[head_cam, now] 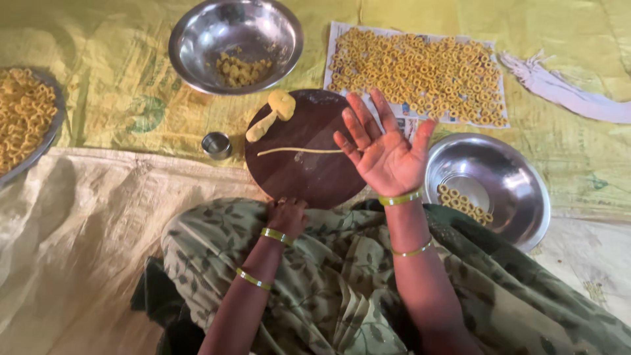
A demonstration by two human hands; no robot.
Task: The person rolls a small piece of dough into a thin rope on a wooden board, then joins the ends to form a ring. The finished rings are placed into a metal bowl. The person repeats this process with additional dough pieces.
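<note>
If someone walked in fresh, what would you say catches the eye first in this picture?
The right hand, open with its fingers spread, is raised over a round brown board bearing a thin dough rope and a dough lump. Behind it, a paper sheet is covered with yellow dough rings. The left hand grips the board's near edge.

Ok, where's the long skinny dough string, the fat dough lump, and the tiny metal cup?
dough string (299, 151), head view, middle of the strand on the round board.
dough lump (281, 105), head view, its thick rounded end.
metal cup (216, 144), head view, its open top.
</note>
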